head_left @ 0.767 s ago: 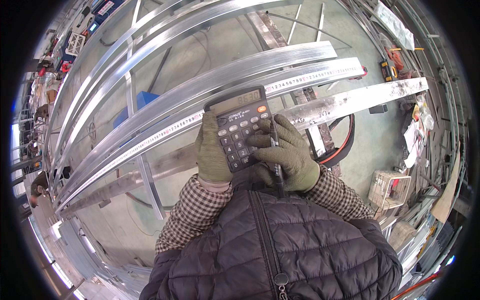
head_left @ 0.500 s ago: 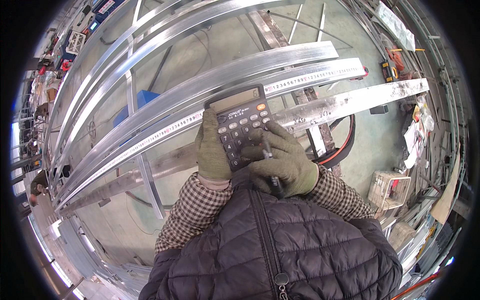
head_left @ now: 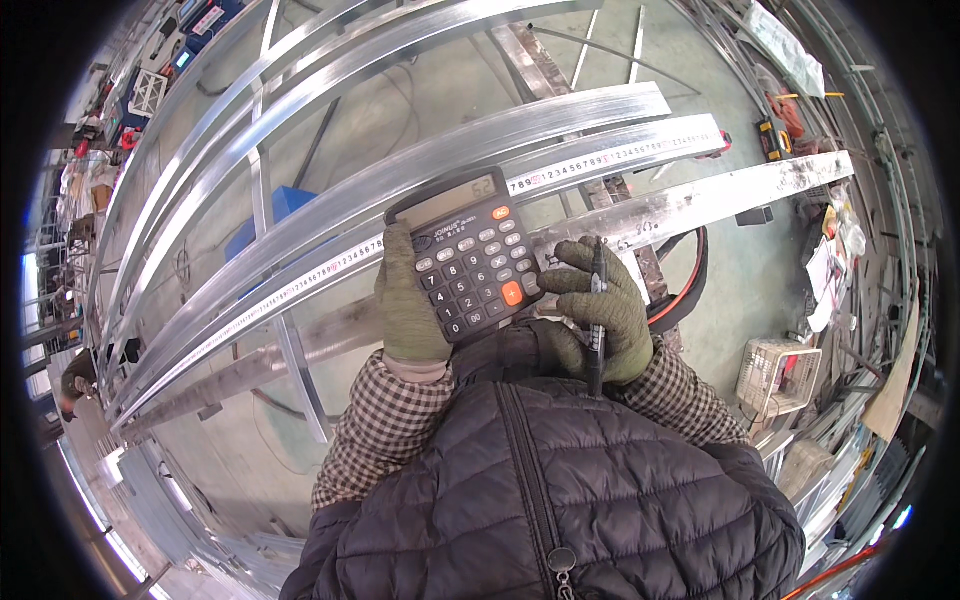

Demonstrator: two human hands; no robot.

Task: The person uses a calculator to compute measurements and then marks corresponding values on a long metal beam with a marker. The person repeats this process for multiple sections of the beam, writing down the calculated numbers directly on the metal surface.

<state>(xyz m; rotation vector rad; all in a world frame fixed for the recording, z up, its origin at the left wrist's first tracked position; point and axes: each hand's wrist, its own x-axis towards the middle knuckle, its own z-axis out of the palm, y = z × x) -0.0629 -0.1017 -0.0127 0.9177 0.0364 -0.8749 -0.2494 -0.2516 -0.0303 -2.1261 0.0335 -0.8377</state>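
Note:
My left hand [head_left: 412,310], in a green knit glove, grips a dark desk calculator [head_left: 468,268] by its left edge, the thumb lying along its front. The calculator is tilted toward me, its display lit with digits. To its right is my right hand [head_left: 612,320], also gloved, with a black marker pen [head_left: 597,315] held upright between curled fingers. Its fingertips are close to the calculator's right edge; I cannot tell whether they touch it. Behind the calculator a white measuring tape [head_left: 340,268] runs along a shiny metal profile [head_left: 560,113].
A worn metal bar [head_left: 720,190] with handwritten marks crosses to the right. More long profiles [head_left: 300,95] lie beyond on steel supports. A blue box [head_left: 290,205] sits beneath them. At right are a white plastic crate [head_left: 780,378] and a yellow-black tool [head_left: 773,140].
My right hand has drawn back to the right off the calculator's keys, and the pen now stands more upright. The calculator has shifted slightly left, with another digit on its display.

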